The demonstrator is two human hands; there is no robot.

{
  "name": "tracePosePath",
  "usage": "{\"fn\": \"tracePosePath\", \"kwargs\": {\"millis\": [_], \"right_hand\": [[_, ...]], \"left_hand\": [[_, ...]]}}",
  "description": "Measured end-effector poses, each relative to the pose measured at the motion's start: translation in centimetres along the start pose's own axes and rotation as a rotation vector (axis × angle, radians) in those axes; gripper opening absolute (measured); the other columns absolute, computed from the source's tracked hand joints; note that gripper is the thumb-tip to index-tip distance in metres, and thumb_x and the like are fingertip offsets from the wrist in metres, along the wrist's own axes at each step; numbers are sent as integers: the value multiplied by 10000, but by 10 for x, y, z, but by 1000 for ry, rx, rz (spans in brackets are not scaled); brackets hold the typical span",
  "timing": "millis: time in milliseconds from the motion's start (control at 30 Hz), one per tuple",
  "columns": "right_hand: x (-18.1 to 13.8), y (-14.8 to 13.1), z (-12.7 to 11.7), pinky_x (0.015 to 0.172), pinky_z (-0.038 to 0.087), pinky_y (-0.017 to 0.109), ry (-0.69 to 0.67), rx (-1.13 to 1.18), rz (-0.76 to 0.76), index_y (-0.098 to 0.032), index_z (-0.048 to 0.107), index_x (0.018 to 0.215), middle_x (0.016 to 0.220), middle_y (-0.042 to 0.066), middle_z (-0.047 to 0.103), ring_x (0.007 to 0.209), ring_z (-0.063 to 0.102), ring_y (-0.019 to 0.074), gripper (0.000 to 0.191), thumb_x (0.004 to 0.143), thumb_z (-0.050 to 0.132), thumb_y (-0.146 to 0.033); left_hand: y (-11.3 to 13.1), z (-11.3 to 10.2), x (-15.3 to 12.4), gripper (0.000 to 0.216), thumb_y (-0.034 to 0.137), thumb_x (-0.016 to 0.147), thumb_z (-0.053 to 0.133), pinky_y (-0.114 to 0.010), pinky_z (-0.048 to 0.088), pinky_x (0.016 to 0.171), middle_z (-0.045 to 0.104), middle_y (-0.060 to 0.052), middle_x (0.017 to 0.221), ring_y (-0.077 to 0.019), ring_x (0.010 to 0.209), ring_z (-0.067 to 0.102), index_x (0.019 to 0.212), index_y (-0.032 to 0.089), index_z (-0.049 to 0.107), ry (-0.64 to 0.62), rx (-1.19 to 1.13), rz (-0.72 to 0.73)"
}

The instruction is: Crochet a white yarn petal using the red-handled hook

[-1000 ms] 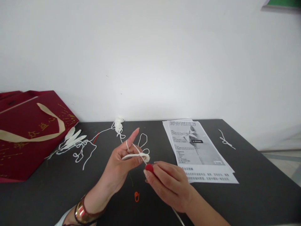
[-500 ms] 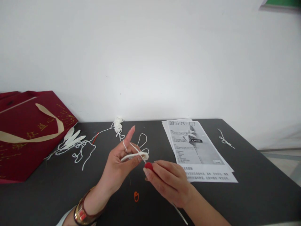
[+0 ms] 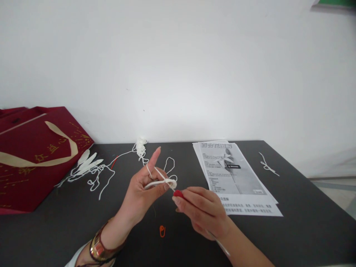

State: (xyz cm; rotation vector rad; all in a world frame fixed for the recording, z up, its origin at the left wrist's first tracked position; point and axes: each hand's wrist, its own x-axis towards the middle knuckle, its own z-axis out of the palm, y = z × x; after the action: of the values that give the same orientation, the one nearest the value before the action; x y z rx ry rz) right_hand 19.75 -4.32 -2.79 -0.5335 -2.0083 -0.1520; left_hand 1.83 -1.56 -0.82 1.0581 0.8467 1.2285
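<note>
My left hand (image 3: pixel 143 191) pinches a small white crocheted piece (image 3: pixel 164 183) between thumb and middle finger, with the forefinger raised and white yarn (image 3: pixel 151 172) looped over it. My right hand (image 3: pixel 203 211) grips a crochet hook with a red grip (image 3: pixel 178 193); its metal tip is in the white piece and its pale tail end (image 3: pixel 221 246) sticks out below my wrist. The yarn runs back to a small tangle (image 3: pixel 141 147) at the far edge of the dark table (image 3: pixel 292 207).
A dark red gift bag (image 3: pixel 33 155) with a beige ribbon lies at the left. White crocheted petals and loose yarn (image 3: pixel 89 167) lie beside it. Printed instruction sheets (image 3: pixel 236 178) lie at the right, a yarn scrap (image 3: pixel 267 166) farther right. An orange stitch marker (image 3: pixel 162 231) lies near my wrists.
Both hands stay together over the table; my right hand has shifted slightly right and up with the hook, and its tail end has tilted. The rest has not moved.
</note>
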Motion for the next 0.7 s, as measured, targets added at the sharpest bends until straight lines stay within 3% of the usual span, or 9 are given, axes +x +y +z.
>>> {"fn": "tracePosePath", "kwargs": {"millis": [167,267,400,533,700], "right_hand": [[-6,3,3,738,602,300,21,106,67,-51,624,1145,931,140,717,891,666,186,300,909,439,-68],[-6,4,3,747,600,297,13,137,75,-75,632,1135,945,130,720,891,675,177,295,925,426,-93],[-3,0,2,759,600,283,-28,-72,-30,-59,665,1062,881,108,729,887,676,188,209,875,579,-97],[-1,-7,5,836,590,334,-91,-254,-97,-53,679,1046,886,103,734,820,683,190,216,840,638,-105],[-1,-5,9,713,599,306,-57,-187,-46,-31,660,1044,844,127,722,797,673,202,207,855,596,-86]], "left_hand": [[-1,1,0,890,156,694,769,-231,452,616,649,35,709,-116,630,584,1463,273,336,39,9,-8],[0,-3,2,884,132,679,768,-230,447,628,657,29,710,-120,645,591,1449,291,365,-33,-72,-115],[1,-8,5,856,106,677,762,-220,429,629,672,13,717,-115,646,590,1435,270,398,-119,-148,-211],[-1,-6,5,878,120,692,757,-222,423,619,625,55,664,-110,623,558,1458,261,351,-17,35,-85],[-3,-4,4,818,177,737,722,-223,418,614,602,66,653,-112,616,529,1462,232,347,56,347,96]]}}
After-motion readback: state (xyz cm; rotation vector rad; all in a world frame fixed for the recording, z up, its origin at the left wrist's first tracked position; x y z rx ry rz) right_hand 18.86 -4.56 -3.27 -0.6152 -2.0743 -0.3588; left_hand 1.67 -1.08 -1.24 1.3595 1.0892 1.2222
